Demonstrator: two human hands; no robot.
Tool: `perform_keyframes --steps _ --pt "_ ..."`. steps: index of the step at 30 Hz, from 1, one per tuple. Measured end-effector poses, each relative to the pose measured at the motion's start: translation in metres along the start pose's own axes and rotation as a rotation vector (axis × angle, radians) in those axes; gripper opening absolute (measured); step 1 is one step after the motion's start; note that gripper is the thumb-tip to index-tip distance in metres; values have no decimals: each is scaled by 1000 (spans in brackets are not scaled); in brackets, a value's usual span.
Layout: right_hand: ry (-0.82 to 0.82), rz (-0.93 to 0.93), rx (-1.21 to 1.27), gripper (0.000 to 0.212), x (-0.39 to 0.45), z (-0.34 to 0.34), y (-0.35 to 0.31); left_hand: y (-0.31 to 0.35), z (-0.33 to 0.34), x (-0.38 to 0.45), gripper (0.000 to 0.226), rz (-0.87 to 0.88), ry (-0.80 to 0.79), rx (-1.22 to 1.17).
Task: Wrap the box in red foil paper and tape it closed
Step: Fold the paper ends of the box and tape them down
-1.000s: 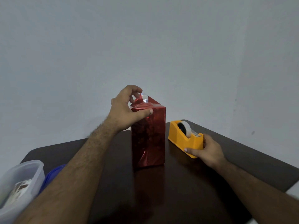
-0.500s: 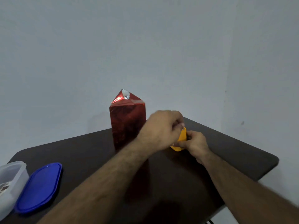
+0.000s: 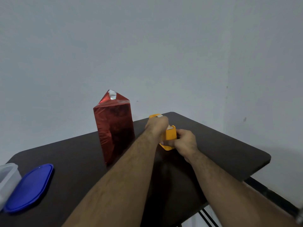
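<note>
The tall box wrapped in red foil (image 3: 114, 128) stands upright on the dark table (image 3: 221, 154), its top flap sticking up in a point with a silver patch. To its right sits the yellow tape dispenser (image 3: 170, 136). My right hand (image 3: 185, 143) grips the dispenser's near end. My left hand (image 3: 157, 126) lies over the dispenser's top with fingers curled at the tape; the fingertips are hidden, so whether they pinch tape is unclear. Neither hand touches the box.
A blue plastic lid (image 3: 29, 187) lies at the near left, beside a clear container (image 3: 7, 179) at the frame's edge. The table's right edge and corner are close to the dispenser. A pale wall stands behind.
My left hand let go of the box's top flap and moved right onto the dispenser. The view shifted, so the box now appears further left.
</note>
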State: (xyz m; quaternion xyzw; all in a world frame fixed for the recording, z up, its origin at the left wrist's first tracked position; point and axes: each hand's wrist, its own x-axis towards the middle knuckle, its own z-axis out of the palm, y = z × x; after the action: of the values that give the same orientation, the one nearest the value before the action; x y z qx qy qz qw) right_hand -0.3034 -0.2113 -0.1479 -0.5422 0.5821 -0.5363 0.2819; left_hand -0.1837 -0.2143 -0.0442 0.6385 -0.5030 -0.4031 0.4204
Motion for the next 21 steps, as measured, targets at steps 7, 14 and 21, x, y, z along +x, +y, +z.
perform_keyframes --steps 7,14,21 --pt "15 1 9 46 -4 -1 -3 -10 10 27 28 -221 -53 -62" --pt "27 7 -58 61 -2 -1 -4 17 4 1 13 -182 -41 -89" --pt "16 19 -141 59 0 -2 -6 15 3 -13 35 -184 -45 -40"
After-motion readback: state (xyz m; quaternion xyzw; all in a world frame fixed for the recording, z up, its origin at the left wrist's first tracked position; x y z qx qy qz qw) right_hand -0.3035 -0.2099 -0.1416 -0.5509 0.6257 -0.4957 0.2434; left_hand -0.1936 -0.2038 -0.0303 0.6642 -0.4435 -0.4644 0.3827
